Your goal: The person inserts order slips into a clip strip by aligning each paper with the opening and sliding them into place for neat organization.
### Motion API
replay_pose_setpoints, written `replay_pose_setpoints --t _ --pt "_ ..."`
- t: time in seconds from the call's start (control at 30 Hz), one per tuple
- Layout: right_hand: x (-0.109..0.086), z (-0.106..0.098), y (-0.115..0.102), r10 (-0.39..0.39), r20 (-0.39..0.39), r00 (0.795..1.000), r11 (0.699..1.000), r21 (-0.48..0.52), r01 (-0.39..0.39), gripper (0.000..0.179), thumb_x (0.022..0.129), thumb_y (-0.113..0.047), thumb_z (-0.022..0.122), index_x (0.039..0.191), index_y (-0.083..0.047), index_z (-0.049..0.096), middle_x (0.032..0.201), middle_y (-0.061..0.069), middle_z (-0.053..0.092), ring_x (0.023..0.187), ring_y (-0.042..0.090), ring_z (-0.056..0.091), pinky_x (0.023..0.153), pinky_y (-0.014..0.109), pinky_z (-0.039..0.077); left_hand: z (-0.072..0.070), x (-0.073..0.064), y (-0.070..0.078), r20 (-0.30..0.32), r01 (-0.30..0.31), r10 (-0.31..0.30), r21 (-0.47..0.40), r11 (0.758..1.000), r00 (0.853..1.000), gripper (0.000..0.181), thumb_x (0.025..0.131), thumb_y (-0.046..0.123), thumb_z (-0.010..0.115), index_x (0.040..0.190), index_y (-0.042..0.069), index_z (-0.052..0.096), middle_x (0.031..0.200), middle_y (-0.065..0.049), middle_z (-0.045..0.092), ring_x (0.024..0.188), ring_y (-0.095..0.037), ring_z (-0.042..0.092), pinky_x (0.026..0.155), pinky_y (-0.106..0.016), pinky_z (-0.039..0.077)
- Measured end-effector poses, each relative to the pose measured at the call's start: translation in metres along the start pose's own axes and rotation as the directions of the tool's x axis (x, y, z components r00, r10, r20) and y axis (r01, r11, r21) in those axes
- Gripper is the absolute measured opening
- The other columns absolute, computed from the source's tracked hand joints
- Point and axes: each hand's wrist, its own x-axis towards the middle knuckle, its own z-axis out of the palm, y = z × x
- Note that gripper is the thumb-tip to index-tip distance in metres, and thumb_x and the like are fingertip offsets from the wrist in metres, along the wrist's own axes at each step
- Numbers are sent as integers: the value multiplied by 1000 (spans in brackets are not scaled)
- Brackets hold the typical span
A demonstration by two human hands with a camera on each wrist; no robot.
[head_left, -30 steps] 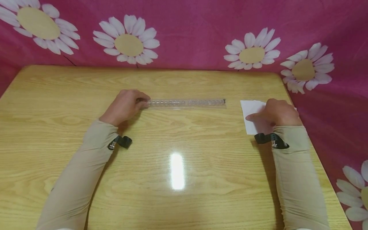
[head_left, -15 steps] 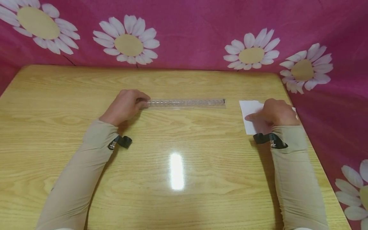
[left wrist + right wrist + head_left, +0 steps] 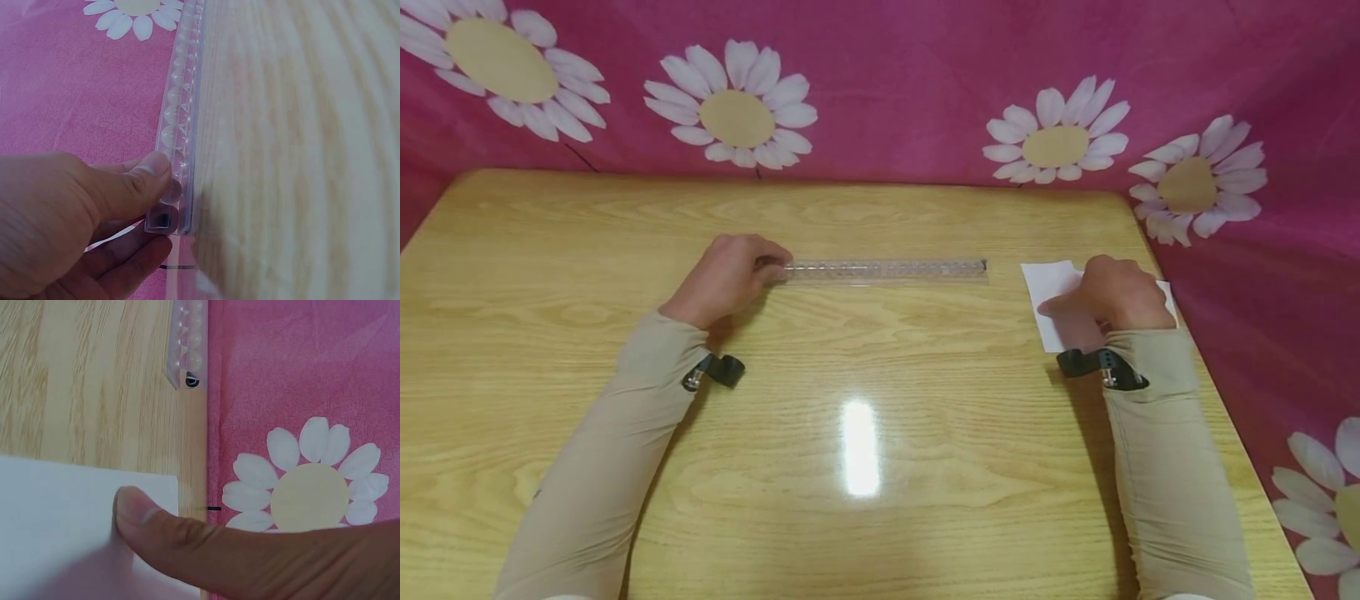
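A long, narrow clear plastic case (image 3: 883, 269) with a row of round clear bulges lies crosswise on the table. My left hand (image 3: 730, 275) pinches its left end, the thumb (image 3: 153, 165) on top and the other fingers underneath. The case (image 3: 178, 94) has a dark spot at this end, and another shows at its far end in the right wrist view. To the right, my right hand (image 3: 1120, 292) is arched over a white sheet of paper (image 3: 1037, 287), gripping it. The thumb (image 3: 137, 506) lies on the paper near its edge; the other fingers are mostly hidden behind the hand.
The wood-grain table (image 3: 925, 375) stands against a pink cloth (image 3: 887, 83) printed with large white daisies. The cloth also runs down the right side, close to my right hand. A bright light reflection (image 3: 860, 446) shows on the tabletop.
My right hand and the white paper have shifted slightly left, and the paper's left top edge now shows a small raised bend. My left hand and the plastic case have stayed put.
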Motion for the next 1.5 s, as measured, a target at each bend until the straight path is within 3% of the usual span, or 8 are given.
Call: replay_pose_setpoints --t 0.17,0.37,0.7,0.83,1.1,1.33,1.5 --pt "1 0 -1 -60 -28 998 998 16 60 55 81 -44 81 101 5 68 85 16 61 77 33 54 58 36 44 0 0 0 -9 -9 9 4 1000 1000 25 98 12 70 121 3 75 119 -19 76 109 -31 70 100 -49 56" --pt "-1 -2 -2 -70 -44 997 996 57 72 48 81 -30 80 109 6 64 101 25 66 87 38 58 64 39 49 0 1 0 -9 -8 8 -2 1000 1000 25 98 12 70 121 3 75 120 -19 76 113 -33 70 103 -49 55" --pt "3 -7 -5 -208 -63 976 976 56 212 45 90 -26 74 122 4 65 118 27 68 99 40 59 83 49 51 -2 1 -1 18 15 -15 -17 1000 1000 27 99 13 68 125 4 74 125 -20 74 118 -34 68 107 -51 52" --pt "3 -11 -8 -235 -84 968 969 53 240 44 94 -27 69 124 5 66 115 27 68 94 37 60 77 42 50 -3 1 -1 22 18 -18 -13 1000 1000 27 100 13 68 125 4 73 126 -20 74 118 -34 68 107 -51 52" --pt "2 -11 -7 -285 -213 935 946 93 310 33 96 -28 66 108 2 72 83 16 66 71 27 57 59 32 41 -1 0 -1 38 34 -33 -27 999 999 28 100 12 68 126 4 73 126 -20 73 119 -35 67 108 -52 51" --pt "4 -8 -7 -244 -298 923 945 139 295 38 99 -31 60 113 2 71 92 23 69 76 31 60 59 31 43 0 0 -2 33 29 -28 -32 999 999 28 99 12 68 126 4 73 126 -19 73 118 -34 67 108 -51 51" --pt "6 -7 -5 -245 -376 894 934 154 321 39 99 -32 58 107 3 74 88 24 72 74 32 62 58 31 42 -1 1 -2 30 27 -26 -32 999 999 28 100 13 68 126 4 73 126 -19 73 116 -33 67 107 -51 52"
